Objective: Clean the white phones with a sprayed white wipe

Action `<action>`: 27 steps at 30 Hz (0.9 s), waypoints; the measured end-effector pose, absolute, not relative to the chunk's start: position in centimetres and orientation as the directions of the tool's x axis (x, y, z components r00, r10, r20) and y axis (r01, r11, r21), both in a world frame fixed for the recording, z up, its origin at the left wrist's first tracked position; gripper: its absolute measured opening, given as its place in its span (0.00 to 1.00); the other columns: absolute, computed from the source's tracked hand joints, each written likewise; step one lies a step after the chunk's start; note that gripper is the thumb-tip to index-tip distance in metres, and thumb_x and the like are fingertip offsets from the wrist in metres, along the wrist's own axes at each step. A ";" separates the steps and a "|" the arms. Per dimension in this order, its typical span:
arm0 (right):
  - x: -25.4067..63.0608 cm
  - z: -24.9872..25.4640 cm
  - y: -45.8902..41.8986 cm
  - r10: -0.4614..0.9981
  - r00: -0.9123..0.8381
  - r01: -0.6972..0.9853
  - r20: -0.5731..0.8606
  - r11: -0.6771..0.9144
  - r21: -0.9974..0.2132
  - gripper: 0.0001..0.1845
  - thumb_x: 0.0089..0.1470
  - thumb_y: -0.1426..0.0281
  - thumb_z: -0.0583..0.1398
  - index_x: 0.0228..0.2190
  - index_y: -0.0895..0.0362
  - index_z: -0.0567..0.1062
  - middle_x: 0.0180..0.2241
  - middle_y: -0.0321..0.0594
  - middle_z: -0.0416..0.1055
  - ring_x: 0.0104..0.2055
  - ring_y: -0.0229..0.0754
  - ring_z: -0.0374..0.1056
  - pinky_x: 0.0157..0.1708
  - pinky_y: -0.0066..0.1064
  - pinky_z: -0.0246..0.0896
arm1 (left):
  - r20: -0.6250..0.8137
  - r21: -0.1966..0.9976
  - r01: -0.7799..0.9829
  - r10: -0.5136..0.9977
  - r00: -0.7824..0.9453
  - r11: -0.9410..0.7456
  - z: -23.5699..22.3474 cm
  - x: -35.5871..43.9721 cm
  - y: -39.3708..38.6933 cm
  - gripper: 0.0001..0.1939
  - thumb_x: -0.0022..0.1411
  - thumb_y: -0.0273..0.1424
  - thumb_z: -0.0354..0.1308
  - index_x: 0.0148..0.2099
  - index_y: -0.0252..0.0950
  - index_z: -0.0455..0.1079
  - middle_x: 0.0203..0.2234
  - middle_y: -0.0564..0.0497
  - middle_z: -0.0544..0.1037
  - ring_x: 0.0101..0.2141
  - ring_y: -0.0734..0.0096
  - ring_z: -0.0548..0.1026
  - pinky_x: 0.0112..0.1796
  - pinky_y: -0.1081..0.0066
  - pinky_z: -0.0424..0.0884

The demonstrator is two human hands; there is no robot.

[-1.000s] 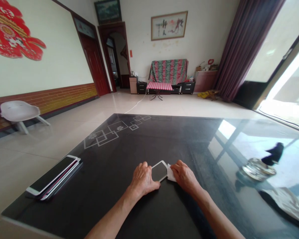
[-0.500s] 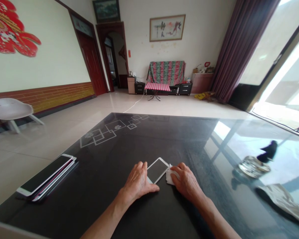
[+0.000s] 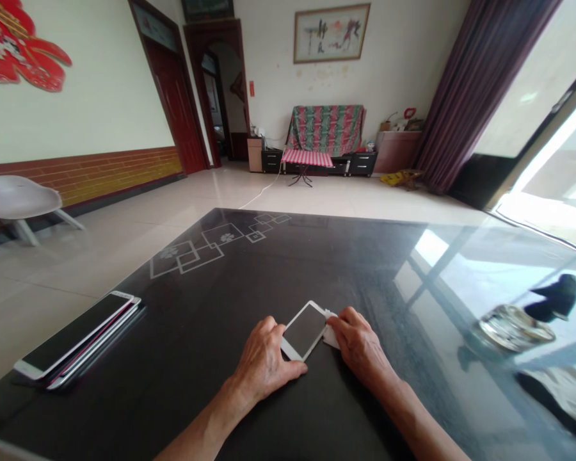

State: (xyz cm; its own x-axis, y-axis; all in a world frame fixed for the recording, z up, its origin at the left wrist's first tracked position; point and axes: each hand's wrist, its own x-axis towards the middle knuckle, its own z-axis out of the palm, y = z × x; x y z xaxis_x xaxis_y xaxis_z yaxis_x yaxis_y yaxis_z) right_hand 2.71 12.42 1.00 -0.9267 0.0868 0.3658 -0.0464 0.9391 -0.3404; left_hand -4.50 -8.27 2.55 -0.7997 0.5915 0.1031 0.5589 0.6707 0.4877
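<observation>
The phone (image 3: 304, 330) lies between both hands. The left hand (image 3: 264, 362) grips its near corner; the right hand (image 3: 360, 346) presses a white cloth (image 3: 330, 333) at its edge.

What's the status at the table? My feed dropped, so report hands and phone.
Left hand pins white phone flat on black table. Right hand presses white cloth at phone's right edge. Phone stack far left, glass ashtray far right, both apart.

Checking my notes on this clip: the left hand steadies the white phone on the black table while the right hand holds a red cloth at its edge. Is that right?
Not quite: the cloth under the right hand is white, not red, as the head view shows. The rest stands: the left hand steadies the white phone on the black table.
</observation>
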 end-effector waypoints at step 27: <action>2.3 1.6 10.6 0.106 -0.935 -0.084 0.339 0.861 -0.502 0.14 0.62 0.72 0.50 0.37 0.58 0.76 0.35 0.43 0.66 0.36 0.41 0.65 0.39 0.32 0.62 | 0.133 0.463 0.616 0.638 -0.759 0.637 1.6 -5.3 -8.7 0.26 0.39 0.45 0.71 0.39 0.37 0.73 0.32 0.51 0.69 0.35 0.62 0.71 0.37 0.67 0.67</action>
State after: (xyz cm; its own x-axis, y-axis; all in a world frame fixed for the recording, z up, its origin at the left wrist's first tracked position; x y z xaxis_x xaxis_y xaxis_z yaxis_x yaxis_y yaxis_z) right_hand 2.25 10.64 1.60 -0.9350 0.1058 0.3386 -0.0844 0.8607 -0.5021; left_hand -5.33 -8.68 1.57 -0.7587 0.6379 0.1326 0.6165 0.6371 0.4626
